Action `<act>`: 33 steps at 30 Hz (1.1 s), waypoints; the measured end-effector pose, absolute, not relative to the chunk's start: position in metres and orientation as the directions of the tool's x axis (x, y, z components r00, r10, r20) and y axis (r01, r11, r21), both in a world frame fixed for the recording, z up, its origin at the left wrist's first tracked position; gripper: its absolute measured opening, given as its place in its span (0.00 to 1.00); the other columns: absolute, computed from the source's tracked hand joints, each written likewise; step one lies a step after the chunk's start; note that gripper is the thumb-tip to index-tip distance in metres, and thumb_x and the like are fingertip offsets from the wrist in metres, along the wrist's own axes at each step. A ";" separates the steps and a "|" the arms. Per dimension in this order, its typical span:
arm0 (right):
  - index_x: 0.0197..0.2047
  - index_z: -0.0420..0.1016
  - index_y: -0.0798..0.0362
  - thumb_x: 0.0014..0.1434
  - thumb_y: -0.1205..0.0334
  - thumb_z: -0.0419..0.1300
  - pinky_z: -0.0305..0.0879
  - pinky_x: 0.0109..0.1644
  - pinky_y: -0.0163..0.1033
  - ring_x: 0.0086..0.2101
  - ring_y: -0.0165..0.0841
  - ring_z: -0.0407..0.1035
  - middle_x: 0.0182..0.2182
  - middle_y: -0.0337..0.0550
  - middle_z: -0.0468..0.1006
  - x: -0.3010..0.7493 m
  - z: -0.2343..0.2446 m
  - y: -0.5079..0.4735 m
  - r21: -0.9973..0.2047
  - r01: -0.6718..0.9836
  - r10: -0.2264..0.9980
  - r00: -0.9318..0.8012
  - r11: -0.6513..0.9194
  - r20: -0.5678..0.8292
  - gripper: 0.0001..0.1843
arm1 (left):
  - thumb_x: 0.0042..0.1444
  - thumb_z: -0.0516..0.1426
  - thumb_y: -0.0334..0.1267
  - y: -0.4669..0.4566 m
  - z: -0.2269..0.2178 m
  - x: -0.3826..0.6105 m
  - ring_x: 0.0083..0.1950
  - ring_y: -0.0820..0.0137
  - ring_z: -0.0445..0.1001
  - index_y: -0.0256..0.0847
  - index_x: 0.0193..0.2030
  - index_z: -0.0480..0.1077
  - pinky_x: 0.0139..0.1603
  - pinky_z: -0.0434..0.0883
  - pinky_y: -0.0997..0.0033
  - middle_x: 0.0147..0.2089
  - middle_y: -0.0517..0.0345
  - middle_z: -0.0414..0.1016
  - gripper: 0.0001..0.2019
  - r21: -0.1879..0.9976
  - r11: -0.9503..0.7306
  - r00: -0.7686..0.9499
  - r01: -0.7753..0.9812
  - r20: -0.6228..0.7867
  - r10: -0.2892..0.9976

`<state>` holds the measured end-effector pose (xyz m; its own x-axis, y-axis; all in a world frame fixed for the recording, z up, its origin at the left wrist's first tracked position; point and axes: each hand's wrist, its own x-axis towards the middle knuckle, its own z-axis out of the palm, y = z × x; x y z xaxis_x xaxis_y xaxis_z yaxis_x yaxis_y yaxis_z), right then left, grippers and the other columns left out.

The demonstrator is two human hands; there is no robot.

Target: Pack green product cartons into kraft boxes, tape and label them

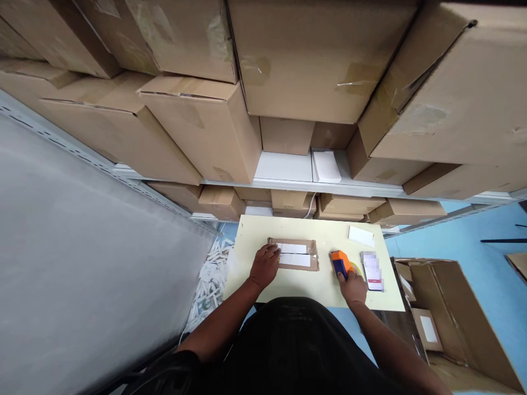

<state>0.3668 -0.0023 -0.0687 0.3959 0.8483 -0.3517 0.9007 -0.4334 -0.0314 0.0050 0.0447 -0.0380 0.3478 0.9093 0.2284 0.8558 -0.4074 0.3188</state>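
Observation:
A small flat cardboard box (298,265) lies on the pale table (255,225), with white paper showing along its top and shiny clear tape at its right end. My left hand (264,265) rests on the box's left end, fingers stretched over it. To the right, my right hand (354,287) is wrapped round the handle of an orange and blue tape dispenser (340,263), held just over the table and apart from the box. A phone (372,271) with its screen lit lies to the right of the dispenser.
A white card or slip (361,236) lies at the table's back right. Shelves (284,167) packed with cardboard boxes (197,126) rise behind. An open carton (457,307) holding small boxes stands at right. Paper scraps (212,274) cover the floor at left, beside a grey wall (102,230).

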 end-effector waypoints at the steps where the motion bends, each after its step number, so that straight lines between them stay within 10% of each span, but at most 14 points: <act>1: 0.49 0.77 0.57 0.67 0.48 0.51 0.66 0.48 0.46 0.46 0.47 0.75 0.41 0.57 0.80 0.372 -0.063 -0.003 -0.084 0.887 0.848 0.402 -0.454 -0.344 0.22 | 0.64 0.54 0.29 0.045 -0.039 0.003 0.67 0.53 0.67 0.42 0.60 0.75 0.67 0.65 0.48 0.62 0.47 0.75 0.19 0.335 -0.413 0.351 0.847 0.231 0.907; 10: 0.26 0.69 0.50 0.62 0.36 0.55 0.58 0.29 0.36 0.26 0.34 0.65 0.20 0.36 0.69 0.335 0.040 0.053 -0.713 0.636 0.945 0.083 -0.296 -0.317 0.26 | 0.62 0.54 0.29 0.046 -0.042 0.001 0.66 0.54 0.68 0.41 0.60 0.76 0.68 0.66 0.48 0.61 0.46 0.75 0.21 0.435 -0.390 0.317 0.812 0.232 0.920; 19: 0.30 0.80 0.52 0.56 0.36 0.64 0.61 0.33 0.35 0.29 0.34 0.72 0.24 0.38 0.79 0.255 0.050 0.110 -0.714 0.682 0.863 -0.255 -0.160 -0.437 0.25 | 0.60 0.57 0.33 0.057 -0.017 -0.002 0.61 0.54 0.70 0.43 0.48 0.81 0.64 0.67 0.50 0.55 0.49 0.78 0.14 0.718 -0.124 0.074 0.685 0.101 0.992; 22: 0.29 0.80 0.52 0.56 0.35 0.63 0.60 0.31 0.35 0.28 0.34 0.72 0.24 0.39 0.79 0.256 0.048 0.110 -0.705 0.699 0.859 -0.281 -0.121 -0.427 0.26 | 0.67 0.52 0.45 0.067 -0.004 -0.001 0.49 0.60 0.76 0.42 0.46 0.80 0.53 0.73 0.59 0.45 0.51 0.79 0.16 0.900 0.152 -0.010 0.408 -0.162 0.987; 26: 0.28 0.78 0.51 0.56 0.33 0.62 0.58 0.30 0.35 0.27 0.34 0.71 0.23 0.39 0.78 0.254 0.052 0.111 -0.673 0.737 0.858 -0.305 -0.063 -0.414 0.27 | 0.64 0.56 0.53 0.080 0.001 0.008 0.32 0.68 0.75 0.38 0.43 0.78 0.31 0.69 0.71 0.30 0.56 0.76 0.19 0.816 0.577 0.106 0.026 -0.576 0.811; 33: 0.26 0.76 0.50 0.57 0.30 0.61 0.57 0.30 0.36 0.26 0.33 0.70 0.21 0.38 0.76 0.246 0.060 0.115 -0.594 0.804 0.841 -0.326 0.007 -0.432 0.30 | 0.58 0.62 0.49 0.083 -0.010 0.019 0.26 0.74 0.69 0.38 0.35 0.75 0.29 0.66 0.75 0.26 0.60 0.73 0.14 0.806 0.578 0.068 -0.125 -0.575 0.816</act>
<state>0.2456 0.1146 0.0598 -0.3264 0.8406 -0.4323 0.8044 0.0068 -0.5940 0.0187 0.0827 -0.0097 0.0681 0.8155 -0.5747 -0.1253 0.5785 0.8060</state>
